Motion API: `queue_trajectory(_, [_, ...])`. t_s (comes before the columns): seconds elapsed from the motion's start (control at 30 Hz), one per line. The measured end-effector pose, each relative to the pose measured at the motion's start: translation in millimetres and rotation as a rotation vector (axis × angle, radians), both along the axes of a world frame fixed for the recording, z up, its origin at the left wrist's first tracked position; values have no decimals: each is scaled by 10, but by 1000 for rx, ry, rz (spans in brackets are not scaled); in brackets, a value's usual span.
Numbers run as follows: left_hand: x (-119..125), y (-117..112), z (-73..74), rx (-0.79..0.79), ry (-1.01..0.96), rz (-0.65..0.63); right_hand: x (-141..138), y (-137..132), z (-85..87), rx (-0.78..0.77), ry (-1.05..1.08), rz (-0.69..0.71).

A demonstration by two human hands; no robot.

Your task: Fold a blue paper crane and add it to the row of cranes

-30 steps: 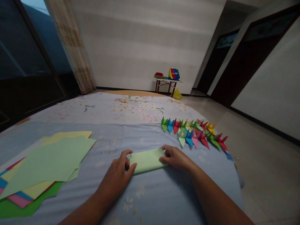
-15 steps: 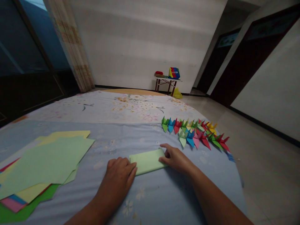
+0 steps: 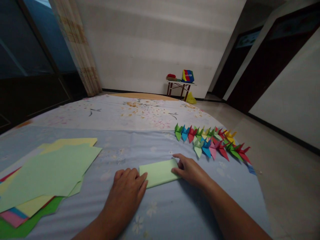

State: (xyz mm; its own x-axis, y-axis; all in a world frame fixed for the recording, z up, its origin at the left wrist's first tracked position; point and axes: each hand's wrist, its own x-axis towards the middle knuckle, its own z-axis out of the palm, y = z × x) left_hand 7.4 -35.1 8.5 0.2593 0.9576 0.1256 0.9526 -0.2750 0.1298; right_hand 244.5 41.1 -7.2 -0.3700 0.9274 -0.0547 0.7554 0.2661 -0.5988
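Observation:
A pale green sheet of origami paper (image 3: 159,174), folded into a flat rectangle, lies on the blue cloth in front of me. At its left end my left hand (image 3: 128,189) rests with curled fingers, thumb and forefinger pressing on the paper's edge. My right hand (image 3: 189,170) grips the opposite end between thumb and bent fingers, its forefinger reaching past the upper corner. The undersides of both hands are hidden.
Loose coloured paper sheets (image 3: 57,170) are piled at the left. Two rows of folded paper cranes (image 3: 206,146) stand at the right, near the rounded table edge. A small side table (image 3: 178,85) holding a colourful box (image 3: 188,76) stands by the far wall.
The view has shifted slightly, so things on the right appear a little further right. Both hands keep the same hold on the folded paper, which looks unchanged.

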Motion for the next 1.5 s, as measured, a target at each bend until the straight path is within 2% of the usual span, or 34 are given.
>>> queue_trajectory(0.2, [4, -5, -15, 6, 11, -2, -1, 16, -14, 9, 5, -5])
queue_trajectory(0.63, [19, -17, -47, 99, -5, 94, -4, 10, 6, -15, 4, -17])
queue_trajectory(0.87, [26, -25, 5, 30, -46, 49, -19, 4, 23, -25, -6, -24])
queue_trajectory(1.5, [21, -31, -34, 41, -19, 34, -21, -11, 42, -27, -20, -32])
